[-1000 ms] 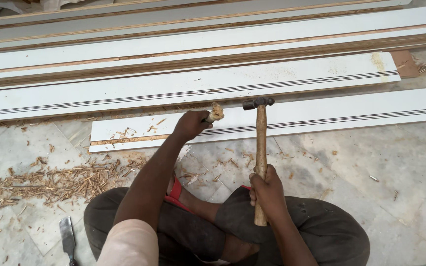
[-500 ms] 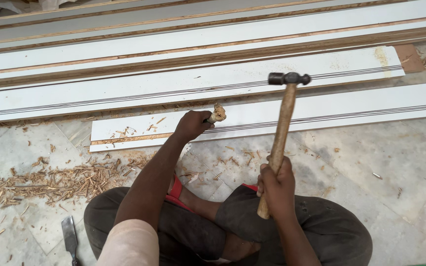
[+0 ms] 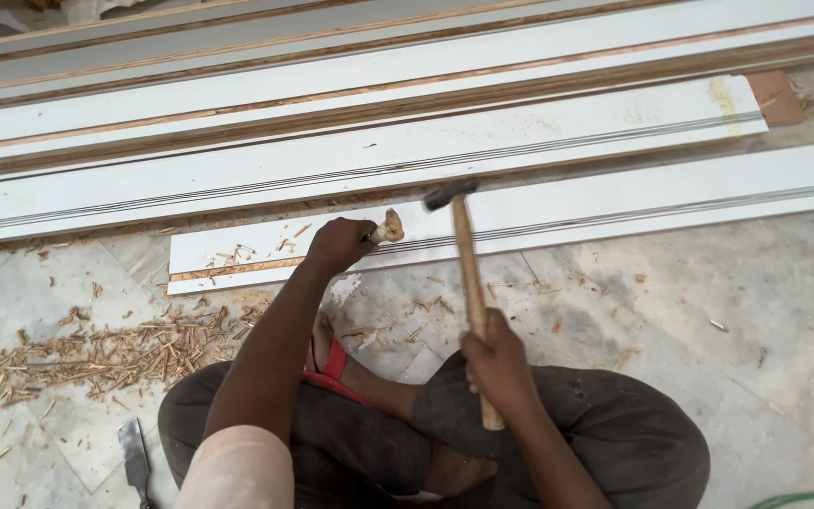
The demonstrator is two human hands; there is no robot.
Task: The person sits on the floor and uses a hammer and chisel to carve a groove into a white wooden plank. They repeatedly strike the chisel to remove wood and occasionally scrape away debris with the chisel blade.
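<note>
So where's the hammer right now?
In the head view the hammer is in the right hand, near the middle. Its head hangs above the white board, just right of the chisel handle in the left hand.

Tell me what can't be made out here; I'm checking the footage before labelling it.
Head view:
- Chisel: blade hidden by the left hand; only its battered wooden end shows.
- Hammer head: motion-blurred.
- White boards: ends cut off by the frame edges.
- Flat tool on the floor: cut off by the bottom edge.
</note>
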